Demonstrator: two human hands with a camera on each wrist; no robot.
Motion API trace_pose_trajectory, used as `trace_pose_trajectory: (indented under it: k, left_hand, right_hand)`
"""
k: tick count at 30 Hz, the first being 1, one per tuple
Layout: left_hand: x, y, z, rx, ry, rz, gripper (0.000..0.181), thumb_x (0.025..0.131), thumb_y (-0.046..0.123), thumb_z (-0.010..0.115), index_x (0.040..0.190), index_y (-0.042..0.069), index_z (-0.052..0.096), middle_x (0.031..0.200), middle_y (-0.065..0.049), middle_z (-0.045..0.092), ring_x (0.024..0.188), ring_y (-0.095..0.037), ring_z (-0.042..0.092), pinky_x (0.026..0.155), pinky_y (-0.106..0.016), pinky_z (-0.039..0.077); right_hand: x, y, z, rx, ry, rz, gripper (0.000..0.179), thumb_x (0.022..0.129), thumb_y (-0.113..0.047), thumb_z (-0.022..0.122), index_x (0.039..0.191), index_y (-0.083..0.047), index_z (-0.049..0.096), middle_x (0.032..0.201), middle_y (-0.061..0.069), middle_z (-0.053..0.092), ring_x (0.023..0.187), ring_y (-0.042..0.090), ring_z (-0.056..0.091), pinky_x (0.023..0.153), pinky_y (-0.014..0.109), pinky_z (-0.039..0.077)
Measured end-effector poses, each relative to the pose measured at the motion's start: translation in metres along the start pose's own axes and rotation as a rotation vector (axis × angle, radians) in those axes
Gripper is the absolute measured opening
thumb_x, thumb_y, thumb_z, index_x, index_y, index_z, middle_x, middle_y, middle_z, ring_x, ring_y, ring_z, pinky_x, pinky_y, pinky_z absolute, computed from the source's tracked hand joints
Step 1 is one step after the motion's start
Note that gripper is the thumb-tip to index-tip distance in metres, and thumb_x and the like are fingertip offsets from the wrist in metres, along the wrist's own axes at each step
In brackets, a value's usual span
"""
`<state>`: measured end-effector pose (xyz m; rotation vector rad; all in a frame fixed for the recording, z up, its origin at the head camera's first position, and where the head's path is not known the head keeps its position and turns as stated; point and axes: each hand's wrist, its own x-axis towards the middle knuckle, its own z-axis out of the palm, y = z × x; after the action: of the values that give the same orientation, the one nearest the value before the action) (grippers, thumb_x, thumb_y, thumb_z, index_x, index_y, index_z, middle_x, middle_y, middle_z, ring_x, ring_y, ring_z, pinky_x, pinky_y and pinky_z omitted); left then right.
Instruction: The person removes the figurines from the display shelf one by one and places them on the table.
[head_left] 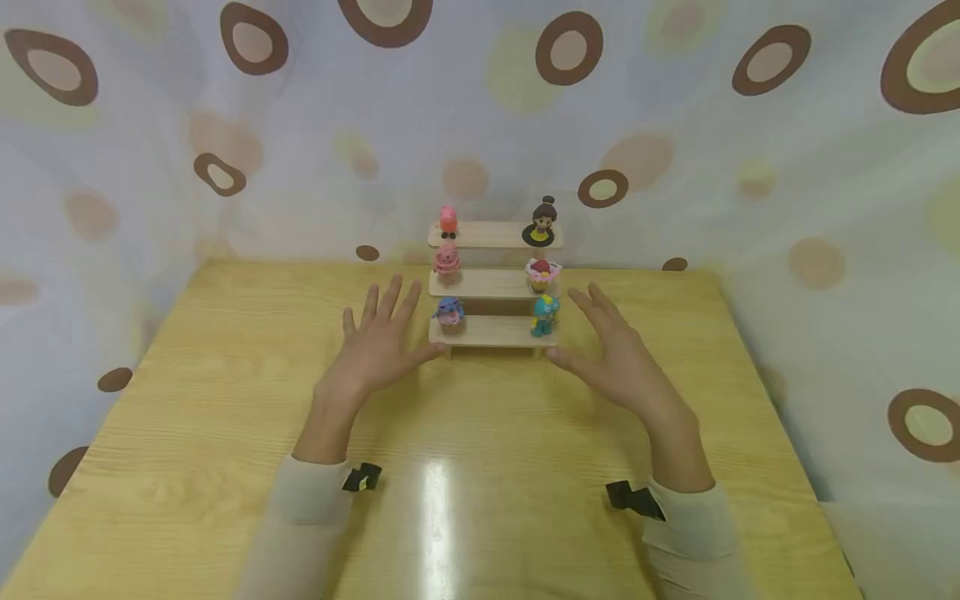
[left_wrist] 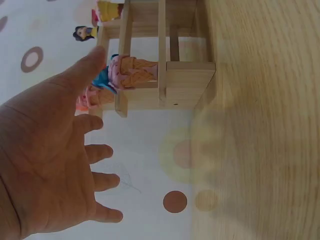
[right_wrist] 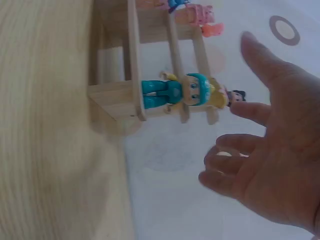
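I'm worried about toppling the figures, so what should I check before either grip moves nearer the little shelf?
1. Left grip holding nothing: ok, fingers spread.
2. Right grip holding nothing: ok.
3. Shelf standing level on the table: ok.
4. Bottom-tier figures set well in from the shelf's ends: not ok; the teal figure stands close to the right end, the blue-and-pink cone figure close to the left.
5. Gap between left grip and shelf: cannot tell; they overlap in the head view.
6. Figures fixed to the shelf: cannot tell; treating them as loose seems wiser.
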<state>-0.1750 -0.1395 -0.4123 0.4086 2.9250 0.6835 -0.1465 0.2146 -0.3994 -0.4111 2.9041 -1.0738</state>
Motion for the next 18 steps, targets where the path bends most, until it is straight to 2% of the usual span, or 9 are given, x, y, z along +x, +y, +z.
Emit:
trace_pose_trajectory:
  k: [2,4,7,10,12,15,18]
  left_hand:
    - [0.005,-0.004,-0.001,-0.049,0.004,0.016,0.099,0.101,0.066,0.059,0.172,0.022,0.006,0.178,-0.008,-0.007,0.162,-0.041,-0.011,0.118,-0.081,-0.001]
    - [0.011,-0.011,-0.001,-0.166,0.014,0.043,0.091,0.106,0.061,0.053,0.172,0.022,0.004,0.178,-0.007,-0.008,0.162,-0.039,-0.011,0.121,-0.078,-0.001]
    - [0.022,-0.020,0.000,-0.472,0.024,0.071,0.076,0.113,0.054,0.039,0.172,0.022,0.003,0.178,-0.007,-0.004,0.163,-0.037,-0.006,0.126,-0.070,0.003]
    - [0.040,-0.025,0.005,-0.798,0.039,0.062,0.067,0.115,0.051,0.028,0.172,0.025,0.004,0.178,-0.005,0.001,0.163,-0.034,0.002,0.129,-0.062,0.011]
    - [0.054,-0.024,0.011,-0.961,0.048,0.034,0.066,0.114,0.054,0.025,0.172,0.028,0.005,0.179,-0.003,0.005,0.163,-0.033,0.007,0.129,-0.060,0.016]
    - [0.074,-0.022,0.024,-1.109,0.067,0.007,0.066,0.114,0.055,0.025,0.172,0.029,0.006,0.179,-0.004,0.008,0.163,-0.032,0.009,0.130,-0.059,0.015]
    - [0.086,-0.017,0.036,-1.220,0.078,-0.055,0.066,0.114,0.056,0.028,0.171,0.030,0.007,0.178,-0.005,0.009,0.164,-0.032,0.009,0.130,-0.058,0.009]
  right_hand:
    - [0.004,0.004,0.003,0.068,0.021,-0.026,0.084,0.099,-0.048,0.074,0.165,-0.016,0.036,0.175,0.013,0.020,0.157,0.046,0.024,0.120,0.072,0.027]
    - [0.009,0.007,0.007,0.103,0.080,-0.062,0.073,0.101,-0.039,0.074,0.160,-0.011,0.043,0.169,0.018,0.033,0.152,0.046,0.035,0.118,0.070,0.034]
    - [0.016,0.013,0.016,0.173,0.191,-0.097,0.060,0.102,-0.026,0.075,0.153,-0.006,0.051,0.156,0.020,0.049,0.140,0.046,0.050,0.111,0.063,0.046]
    - [0.021,0.019,0.026,0.261,0.267,-0.086,0.053,0.102,-0.020,0.074,0.148,-0.003,0.053,0.148,0.022,0.053,0.131,0.047,0.057,0.105,0.063,0.051]
    - [0.023,0.020,0.032,0.303,0.290,-0.061,0.051,0.102,-0.018,0.073,0.147,-0.001,0.053,0.146,0.022,0.054,0.128,0.046,0.060,0.104,0.062,0.052]
    - [0.026,0.017,0.042,0.349,0.289,-0.019,0.050,0.105,-0.020,0.070,0.146,0.001,0.051,0.144,0.021,0.056,0.126,0.042,0.062,0.103,0.057,0.055]
    - [0.030,0.012,0.052,0.365,0.277,0.013,0.050,0.107,-0.026,0.066,0.146,0.000,0.051,0.142,0.019,0.058,0.123,0.037,0.065,0.099,0.049,0.059]
